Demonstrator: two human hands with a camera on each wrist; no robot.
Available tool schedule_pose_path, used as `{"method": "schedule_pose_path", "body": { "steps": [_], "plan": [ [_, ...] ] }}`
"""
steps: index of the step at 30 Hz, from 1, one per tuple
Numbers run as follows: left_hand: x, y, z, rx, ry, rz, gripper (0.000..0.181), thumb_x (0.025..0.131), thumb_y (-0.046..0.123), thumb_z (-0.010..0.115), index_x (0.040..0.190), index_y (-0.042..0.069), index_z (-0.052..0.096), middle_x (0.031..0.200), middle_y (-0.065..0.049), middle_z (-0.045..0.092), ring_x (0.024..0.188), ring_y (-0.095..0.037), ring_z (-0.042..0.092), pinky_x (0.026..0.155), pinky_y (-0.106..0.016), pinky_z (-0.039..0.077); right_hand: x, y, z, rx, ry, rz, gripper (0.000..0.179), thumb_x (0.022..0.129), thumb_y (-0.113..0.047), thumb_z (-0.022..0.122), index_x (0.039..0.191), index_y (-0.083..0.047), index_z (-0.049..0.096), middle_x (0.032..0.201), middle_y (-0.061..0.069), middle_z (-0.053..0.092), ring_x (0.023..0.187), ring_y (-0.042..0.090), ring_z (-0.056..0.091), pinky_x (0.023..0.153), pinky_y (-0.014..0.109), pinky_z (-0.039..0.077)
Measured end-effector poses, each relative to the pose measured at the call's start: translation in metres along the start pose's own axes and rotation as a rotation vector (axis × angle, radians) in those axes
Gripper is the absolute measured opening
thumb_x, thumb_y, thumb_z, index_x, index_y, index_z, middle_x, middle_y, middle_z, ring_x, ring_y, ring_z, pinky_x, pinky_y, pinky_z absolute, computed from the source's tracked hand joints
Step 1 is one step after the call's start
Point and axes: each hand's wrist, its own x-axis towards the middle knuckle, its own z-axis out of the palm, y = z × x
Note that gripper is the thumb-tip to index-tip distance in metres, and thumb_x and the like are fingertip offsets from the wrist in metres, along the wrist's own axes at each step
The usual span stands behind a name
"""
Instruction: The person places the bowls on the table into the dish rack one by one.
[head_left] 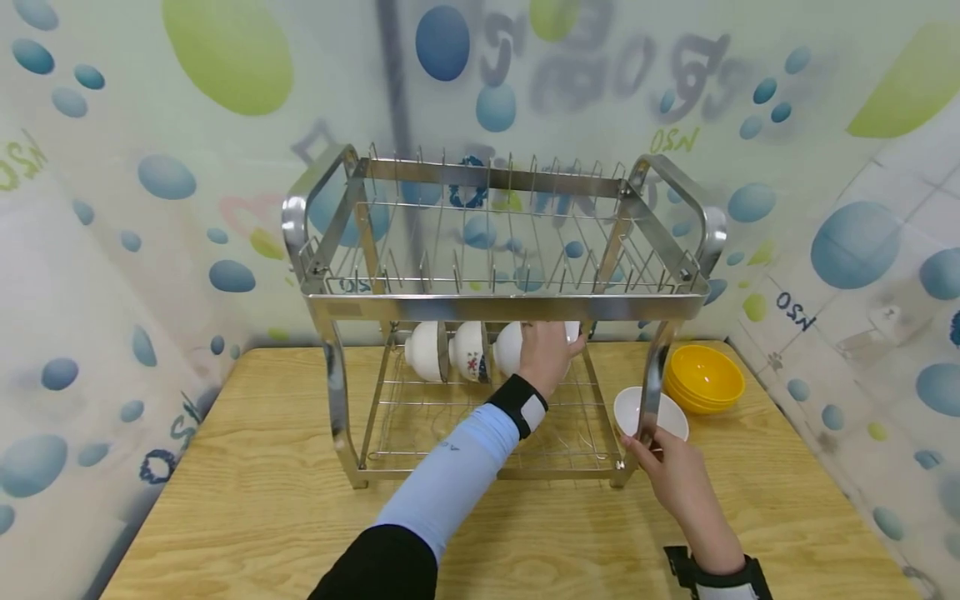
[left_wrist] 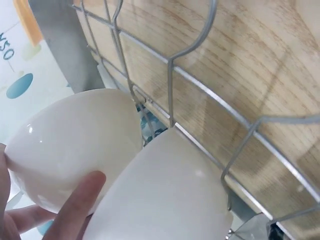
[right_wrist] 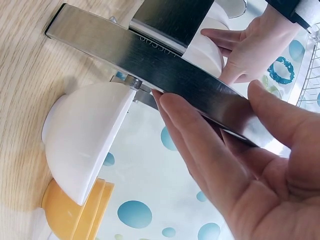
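Observation:
A two-tier metal dish rack (head_left: 510, 308) stands on the table. My left hand (head_left: 546, 358) reaches into its lower tier and holds a white bowl (left_wrist: 75, 135), one finger lying along its outside. This bowl stands on edge beside another white bowl (left_wrist: 165, 195). To the left on the same tier are a white bowl (head_left: 426, 352) and a flower-patterned bowl (head_left: 472, 353), both tipped on their sides. My right hand (head_left: 678, 479) grips the rack's front right leg (right_wrist: 125, 52) between thumb and fingers. Just behind that leg sits a loose white bowl (right_wrist: 85, 135).
Stacked yellow bowls (head_left: 705, 379) stand on the wooden table (head_left: 240, 467), right of the rack. Upright wire dividers (head_left: 495, 267) line the upper tier. A patterned sheet (head_left: 225, 217) hangs behind and around the table.

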Motion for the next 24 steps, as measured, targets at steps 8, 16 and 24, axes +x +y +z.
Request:
{"method": "schedule_pose_path", "body": {
  "steps": [8, 16, 24],
  "plan": [
    [-0.0028, 0.0025, 0.0007, -0.198, -0.133, -0.050, 0.045, 0.094, 0.049, 0.050, 0.091, 0.007, 0.066, 0.072, -0.009, 0.066, 0.056, -0.018, 0.062, 0.052, -0.028, 0.052, -0.0004, 0.0012, -0.0005, -0.003, -0.011, 0.003, 0.023, 0.093, -0.029, 0.061, 0.086, -0.007, 0.058, 0.083, 0.010, 0.066, 0.075, 0.021, 0.063, 0.056, 0.029, 0.045],
    [-0.0026, 0.0048, 0.0026, -0.148, -0.123, -0.053, 0.047, 0.092, 0.047, 0.054, 0.067, 0.009, 0.065, 0.064, -0.006, 0.065, 0.056, -0.018, 0.060, 0.043, -0.024, 0.045, 0.0000, 0.0020, 0.0003, 0.004, -0.011, 0.007, 0.023, 0.093, -0.028, 0.061, 0.087, -0.006, 0.058, 0.084, 0.010, 0.066, 0.077, 0.021, 0.063, 0.058, 0.029, 0.046],
    [-0.0042, 0.0058, 0.0035, -0.082, -0.078, -0.060, 0.046, 0.092, 0.045, 0.057, 0.061, 0.010, 0.062, 0.062, -0.008, 0.065, 0.058, -0.019, 0.060, 0.044, -0.023, 0.046, -0.0004, 0.0014, 0.0003, 0.019, -0.004, -0.009, 0.020, 0.093, -0.026, 0.061, 0.086, -0.007, 0.057, 0.085, 0.009, 0.065, 0.085, 0.026, 0.067, 0.068, 0.038, 0.055]
  ]
}}
